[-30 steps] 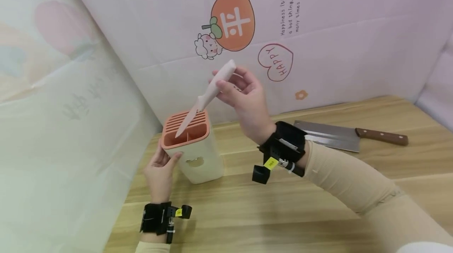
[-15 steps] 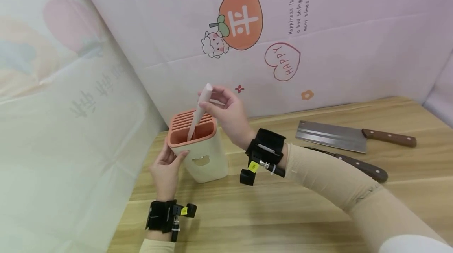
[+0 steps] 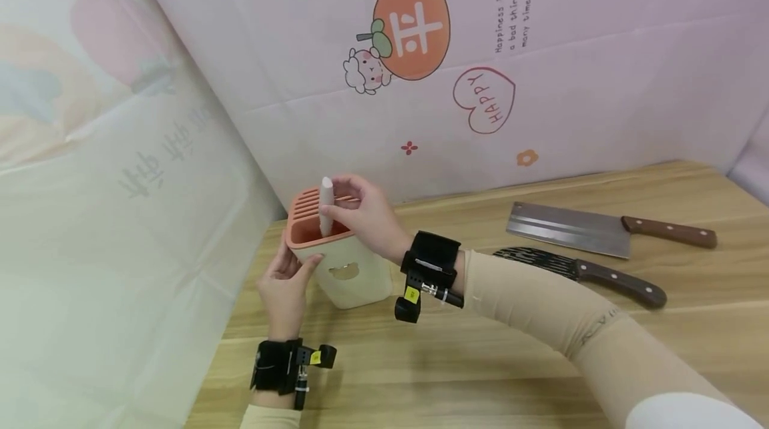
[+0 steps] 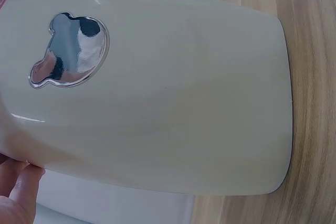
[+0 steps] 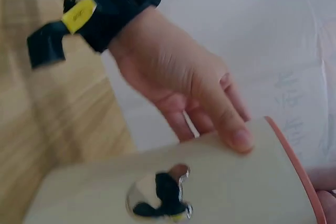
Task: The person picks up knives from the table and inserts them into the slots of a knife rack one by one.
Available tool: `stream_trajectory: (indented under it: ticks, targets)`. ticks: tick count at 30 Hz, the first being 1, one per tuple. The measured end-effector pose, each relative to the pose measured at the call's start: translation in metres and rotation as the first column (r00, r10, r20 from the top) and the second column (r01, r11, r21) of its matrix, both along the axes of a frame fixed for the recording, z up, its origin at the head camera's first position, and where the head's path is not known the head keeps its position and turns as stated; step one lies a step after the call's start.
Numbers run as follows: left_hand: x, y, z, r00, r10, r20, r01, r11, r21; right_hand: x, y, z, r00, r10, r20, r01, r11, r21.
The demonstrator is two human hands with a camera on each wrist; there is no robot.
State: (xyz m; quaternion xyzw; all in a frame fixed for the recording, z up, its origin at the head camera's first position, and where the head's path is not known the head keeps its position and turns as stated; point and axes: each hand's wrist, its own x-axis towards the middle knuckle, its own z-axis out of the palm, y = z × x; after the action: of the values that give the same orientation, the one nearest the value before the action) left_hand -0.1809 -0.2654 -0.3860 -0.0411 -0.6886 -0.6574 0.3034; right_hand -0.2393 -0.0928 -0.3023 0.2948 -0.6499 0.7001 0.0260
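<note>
Two pale printed cloths (image 3: 613,89) border a light wood-grain table (image 3: 480,369); the right hand (image 3: 372,215) pinches a slim white handle (image 3: 326,209), the left hand (image 3: 285,289) grips a cream, orange-topped holder (image 3: 360,292).

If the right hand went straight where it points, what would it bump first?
Past the white handle the right hand pinches, probably the printed sheet at left; depth is unclear, so the orange-topped holder might catch it.

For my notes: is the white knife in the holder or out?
Partly in: its handle, in the right hand, rises from the holder; blade hidden.
</note>
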Motion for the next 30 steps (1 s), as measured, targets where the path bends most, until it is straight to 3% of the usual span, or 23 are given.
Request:
stream_trajectory:
  ticks: [5,12,18,20,22,24,27,30]
  targets:
    - [0.0,0.001,0.003,1.0,0.001,-0.014,-0.001,1.0,0.001,-0.001,0.0,0.005,0.991,0.06,-0.121,-0.045,0.991,0.125]
    - [0.0,0.004,0.003,0.997,-0.043,-0.061,0.044,0.999,0.019,-0.001,0.005,0.004,0.95,0.128,-0.286,-0.064,0.973,0.22]
    - [0.007,0.005,-0.004,0.999,-0.021,-0.036,0.022,1.0,0.014,0.002,0.022,0.001,0.939,0.229,-0.256,-0.145,0.94,0.308]
    - [0.008,0.005,-0.004,0.999,-0.007,-0.031,0.007,1.0,0.003,0.002,0.03,0.0,0.925,0.279,-0.26,-0.183,0.922,0.34]
    - [0.008,0.005,-0.004,1.0,-0.003,-0.029,0.003,1.0,-0.007,0.001,0.04,-0.001,0.899,0.296,-0.323,-0.153,0.903,0.402]
    - [0.008,0.005,-0.003,1.0,0.008,-0.022,-0.008,1.0,-0.018,0.001,0.051,-0.005,0.858,0.301,-0.416,-0.084,0.882,0.464]
    - [0.008,0.007,-0.003,1.0,0.017,-0.012,-0.018,1.0,-0.021,0.002,0.071,-0.014,0.769,0.323,-0.552,0.056,0.827,0.56]
    - [0.008,0.008,-0.004,1.0,0.026,-0.011,-0.027,0.999,-0.032,0.002,0.098,-0.026,0.68,0.424,-0.598,0.125,0.737,0.664]
